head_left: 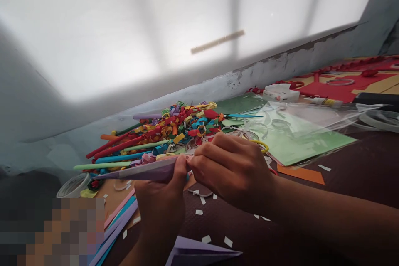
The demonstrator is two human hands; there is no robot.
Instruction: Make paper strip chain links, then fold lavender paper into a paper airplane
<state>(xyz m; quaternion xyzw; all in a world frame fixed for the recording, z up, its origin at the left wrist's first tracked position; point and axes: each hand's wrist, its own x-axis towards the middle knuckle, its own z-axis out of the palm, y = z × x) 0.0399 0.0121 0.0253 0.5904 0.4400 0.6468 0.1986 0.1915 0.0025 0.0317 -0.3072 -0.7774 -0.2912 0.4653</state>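
A long, pointed piece of folded purple paper (pixel 143 171) lies across the middle, its tip towards the left. My left hand (pixel 163 197) grips it from below, the thumb pressed on its right end. At that same end the fingertips of my right hand (pixel 230 166) are pinched together, touching the paper next to my left thumb. What lies between the right fingertips is hidden. Below the hands, a second folded purple paper (pixel 199 251) rests on the dark table (pixel 249 237) with its point to the right.
Behind the hands is a heap of colourful paper curls and rolled sticks (pixel 174 129). Green sheets (pixel 299 145) under clear plastic lie at right, near an orange strip (pixel 301 173). A white tub (pixel 73 185) and paper strips (pixel 120 224) are at left. White scraps dot the table.
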